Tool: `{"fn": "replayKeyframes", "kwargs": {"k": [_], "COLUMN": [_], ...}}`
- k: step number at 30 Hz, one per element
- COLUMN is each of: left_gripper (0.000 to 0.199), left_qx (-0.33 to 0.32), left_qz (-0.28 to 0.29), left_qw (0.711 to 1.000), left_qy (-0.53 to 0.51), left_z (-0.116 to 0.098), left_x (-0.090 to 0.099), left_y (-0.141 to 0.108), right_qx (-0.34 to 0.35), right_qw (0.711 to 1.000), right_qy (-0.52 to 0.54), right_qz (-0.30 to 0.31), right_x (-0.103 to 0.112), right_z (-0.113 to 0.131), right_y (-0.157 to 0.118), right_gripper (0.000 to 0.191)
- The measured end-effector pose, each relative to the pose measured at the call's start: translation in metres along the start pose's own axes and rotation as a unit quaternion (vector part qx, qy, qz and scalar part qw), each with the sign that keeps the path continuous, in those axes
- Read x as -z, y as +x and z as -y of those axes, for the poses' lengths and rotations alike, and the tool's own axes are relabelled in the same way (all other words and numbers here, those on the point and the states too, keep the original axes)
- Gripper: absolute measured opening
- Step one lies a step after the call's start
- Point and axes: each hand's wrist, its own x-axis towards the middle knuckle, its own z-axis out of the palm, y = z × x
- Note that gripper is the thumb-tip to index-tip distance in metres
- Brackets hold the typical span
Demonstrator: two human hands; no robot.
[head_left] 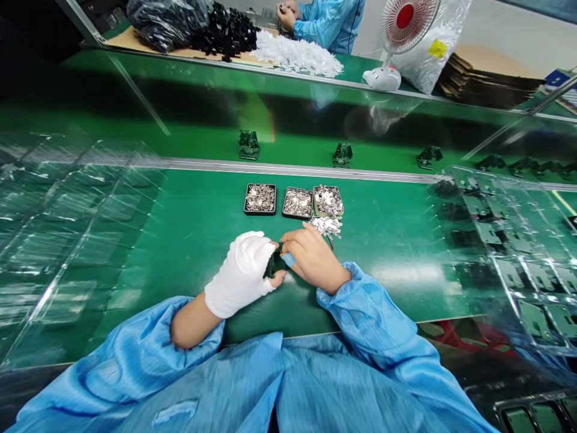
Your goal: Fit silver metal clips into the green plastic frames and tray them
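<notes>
My left hand (pixel 243 273), in a white glove with bare fingertips, is closed around a small dark plastic part (pixel 276 264) over the green mat. My right hand (pixel 311 255) is bare, with a blue wrap on one finger. Its fingers are bent together, their tips meeting the upper side of that part; anything small between them is hidden. Just beyond the hands stand a left dish (pixel 260 199), a middle dish (pixel 298 202) and a right dish (pixel 329 199), each heaped with small shiny metal pieces. A loose pile of flat metal pieces (pixel 327 226) lies before the right dish.
Clear plastic trays (pixel 67 234) are stacked at left; another tray (pixel 518 258) at right holds dark parts. Beyond a metal rail (pixel 288 169), black assemblies (pixel 342 155) stand spaced out. On the shelf are white pieces (pixel 297 55), a fan (pixel 383 78) and another person's hands (pixel 288 15).
</notes>
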Motion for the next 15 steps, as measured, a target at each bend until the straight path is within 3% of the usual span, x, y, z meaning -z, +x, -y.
{"fn": "replayKeyframes", "kwargs": {"k": [5, 11, 15], "left_gripper": [0.028, 0.041, 0.052], "left_qx": [-0.015, 0.073, 0.137], "left_qz": [0.025, 0.066, 0.116], "left_qw": [1.000, 0.987, 0.958], "left_qy": [-0.006, -0.124, -0.225], "left_z": [0.0000, 0.0074, 0.0083], "left_x": [0.0016, 0.0006, 0.0052], "left_y": [0.0003, -0.0047, 0.0002], "right_qx": [0.006, -0.077, -0.126], "right_qw": [1.000, 0.994, 0.985], "right_qy": [-0.020, 0.077, 0.116], "right_qz": [0.015, 0.012, 0.006], "right_x": [0.0010, 0.0001, 0.0005], "right_z": [-0.0007, 0.0010, 0.0008], "right_y": [0.0007, 0.0005, 0.0007], "right_gripper": [0.016, 0.017, 0.016]}}
